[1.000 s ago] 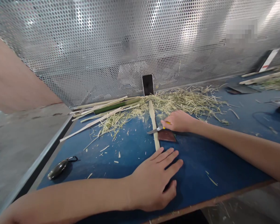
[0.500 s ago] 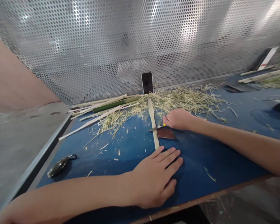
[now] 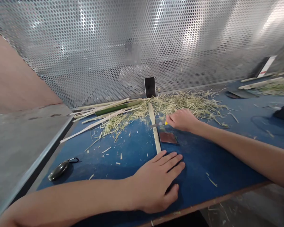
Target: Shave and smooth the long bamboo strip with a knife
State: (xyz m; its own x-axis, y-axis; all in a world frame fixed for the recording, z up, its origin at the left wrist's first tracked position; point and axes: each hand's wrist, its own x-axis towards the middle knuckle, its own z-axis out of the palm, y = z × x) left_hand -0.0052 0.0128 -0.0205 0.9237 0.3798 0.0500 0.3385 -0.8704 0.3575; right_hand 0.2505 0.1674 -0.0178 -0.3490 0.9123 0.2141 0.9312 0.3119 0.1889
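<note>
While the left hand lies palm down on the blue table top, its fingers are stretched out and slightly spread, gripping nothing. A pale bamboo strip meets this hand at the index finger; whether its near end runs under the palm cannot be told. From there the strip reaches straight away across the table, and its far end lies in a heap of straw-coloured shavings.

About halfway along the strip the right hand is closed around a knife with a yellow handle – only a tip of the handle shows past the curled fingers. The blade points left and lies across the strip, touching it; the blade is blurred, so its angle cannot be judged. Just near of this hand, and just right of the strip, 1 flat brown pad rests on the table.

At the far edge a phone stands upright against the perforated metal screen, directly beyond the strip's far end. Left of the shavings lies a bundle of long bamboo slats, 1 of them green. Near the table's left edge, well apart from both hands, sits a dark oval object with a small ring.
</note>
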